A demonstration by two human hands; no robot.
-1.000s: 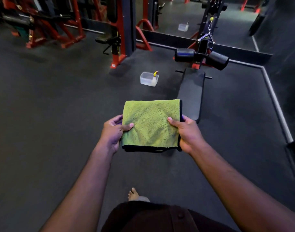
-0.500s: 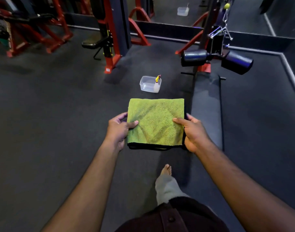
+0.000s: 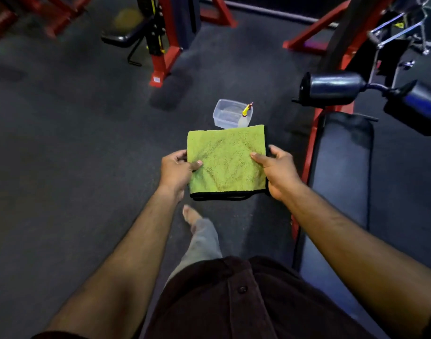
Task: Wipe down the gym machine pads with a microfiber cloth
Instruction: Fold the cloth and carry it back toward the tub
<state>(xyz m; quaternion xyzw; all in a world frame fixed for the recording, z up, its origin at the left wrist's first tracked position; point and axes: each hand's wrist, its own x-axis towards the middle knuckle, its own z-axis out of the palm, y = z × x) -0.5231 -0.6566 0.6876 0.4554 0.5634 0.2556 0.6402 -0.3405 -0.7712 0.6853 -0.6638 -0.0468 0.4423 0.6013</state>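
Person has closed in on the machine: the bench (image 3: pixel 341 182) pad now runs along the right side right beside the body, where a second ago it sat well ahead past the cloth. Roller pads, left one (image 3: pixel 331 88) and right one (image 3: pixel 415 111), have come up large at upper right, near but still ahead of the hands. Microfiber cloth (image 3: pixel 226 162) unchanged, folded green square with black edging, held flat in the air in front of the torso, above the floor (image 3: pixel 63 167), not touching any pad. Left hand (image 3: pixel 175 170) clamped on its left edge, thumb on top, fingers curled under; right hand (image 3: pixel 278 172) pinches the right edge the same way. Grip looks the same across all three frames, only the viewpoint has advanced and tilted down. Clear plastic tub (image 3: pixel 230 115) with a spray bottle (image 3: pixel 245 116) leaning in it sits on the floor just beyond the cloth's far edge, now closer than before. A bare foot (image 3: pixel 191 215) is stepping forward under the cloth. Judgement: approach nearly done, no wiping started; bench pad is within reach to the right, so next likely is lowering the cloth onto it, maybe spraying first.
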